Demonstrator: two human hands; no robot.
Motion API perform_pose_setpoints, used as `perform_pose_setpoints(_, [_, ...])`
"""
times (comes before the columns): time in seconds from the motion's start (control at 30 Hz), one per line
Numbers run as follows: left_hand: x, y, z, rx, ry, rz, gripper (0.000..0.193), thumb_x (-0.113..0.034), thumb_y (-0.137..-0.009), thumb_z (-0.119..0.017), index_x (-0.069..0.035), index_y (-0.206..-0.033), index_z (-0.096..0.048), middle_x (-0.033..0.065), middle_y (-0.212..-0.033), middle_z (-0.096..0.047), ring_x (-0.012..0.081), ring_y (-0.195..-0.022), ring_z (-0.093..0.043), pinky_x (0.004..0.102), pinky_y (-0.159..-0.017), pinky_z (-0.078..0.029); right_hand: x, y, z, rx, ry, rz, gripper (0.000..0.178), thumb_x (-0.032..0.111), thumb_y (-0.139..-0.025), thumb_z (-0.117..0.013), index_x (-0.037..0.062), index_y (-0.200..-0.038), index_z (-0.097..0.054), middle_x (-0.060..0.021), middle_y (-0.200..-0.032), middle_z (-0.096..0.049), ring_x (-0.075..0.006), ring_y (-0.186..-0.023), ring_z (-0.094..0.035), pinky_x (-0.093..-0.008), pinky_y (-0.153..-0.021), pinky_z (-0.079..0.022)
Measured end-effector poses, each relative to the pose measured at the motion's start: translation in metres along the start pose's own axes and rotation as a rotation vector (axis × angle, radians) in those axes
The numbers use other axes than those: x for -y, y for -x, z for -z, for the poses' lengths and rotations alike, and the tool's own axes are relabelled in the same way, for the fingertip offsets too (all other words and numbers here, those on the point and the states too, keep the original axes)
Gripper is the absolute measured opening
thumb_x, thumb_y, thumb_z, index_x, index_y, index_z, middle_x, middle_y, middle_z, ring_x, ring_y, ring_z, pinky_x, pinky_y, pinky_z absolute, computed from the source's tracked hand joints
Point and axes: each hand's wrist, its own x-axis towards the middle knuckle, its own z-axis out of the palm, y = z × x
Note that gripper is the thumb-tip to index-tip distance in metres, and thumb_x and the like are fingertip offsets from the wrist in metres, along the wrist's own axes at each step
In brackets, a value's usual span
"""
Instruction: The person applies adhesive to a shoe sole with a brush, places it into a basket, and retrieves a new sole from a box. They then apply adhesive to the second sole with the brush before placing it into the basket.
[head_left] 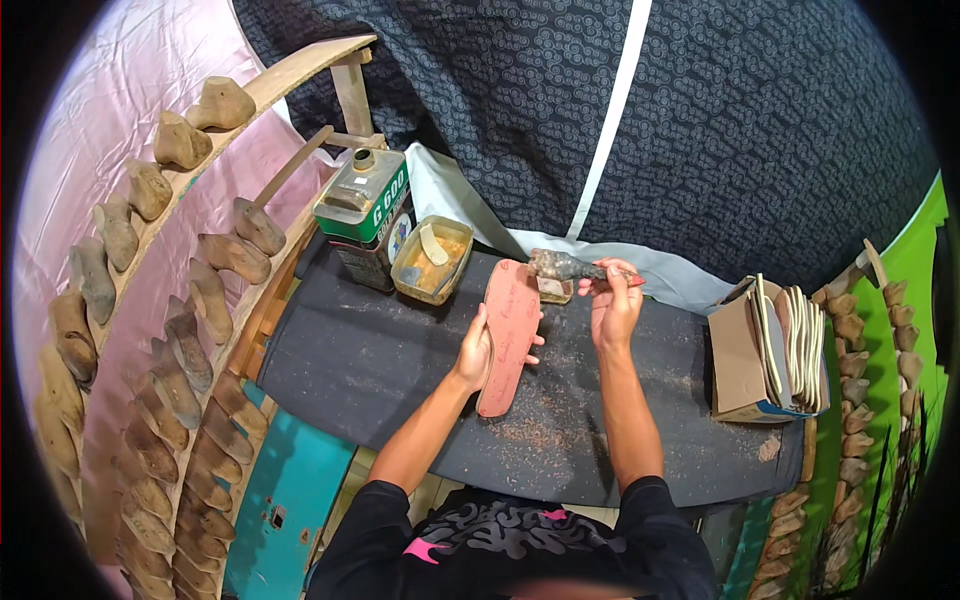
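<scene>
A reddish-pink shoe sole (511, 335) with faint markings stands lengthwise over the middle of the table. My left hand (474, 352) is closed around it, thumb along the left edge and fingertips showing at the right edge. In my right hand (613, 312) is a dark, crusted brush (568, 265), gripped by its handle between thumb and fingers. The brush head points left, by the sole's top right edge; whether they touch I cannot tell. Just below the brush, a small shallow container (556, 290) is partly covered.
A green-and-black metal can (365, 215) and a yellowish glue-stained tub (433, 262) stand at the back left. A cardboard box (738, 360) of pale soles (798, 345) sits at the right. Shavings (540, 438) litter the dark table (370, 350). Wooden shoe lasts (235, 255) line racks on both sides.
</scene>
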Motion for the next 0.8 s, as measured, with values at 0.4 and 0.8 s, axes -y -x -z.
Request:
perform_pose_setpoints(0.4, [-0.011, 0.016, -0.028, 0.005, 0.013, -0.021, 0.068, -0.057, -0.095, -0.017, -0.008, -0.141, -0.029, 0.016, -0.131, -0.047, 0.029, -0.108, -0.056, 0.0487, -0.082, -0.053, 0.018, 0.047, 0.014, 0.248, 0.107, -0.176, 0.01, 0.009, -0.089, -0.052, 0.0001, -0.092, -0.054, -0.0147, -0.092, -0.059, -0.0218, -0.063, -0.061, -0.0324, -0.054, -0.051])
perform_pose_setpoints(0.8, [0.008, 0.023, -0.045, 0.129, 0.124, 0.034, 0.069, -0.058, -0.095, -0.018, -0.008, -0.141, -0.03, 0.0165, -0.132, -0.046, 0.0295, -0.113, -0.053, 0.0543, -0.089, -0.048, 0.02, 0.056, 0.02, 0.15, -0.043, -0.166, 0.012, 0.01, -0.09, -0.051, -0.0002, -0.093, -0.054, -0.0148, -0.089, -0.061, -0.0218, -0.062, -0.062, -0.0317, -0.051, -0.05])
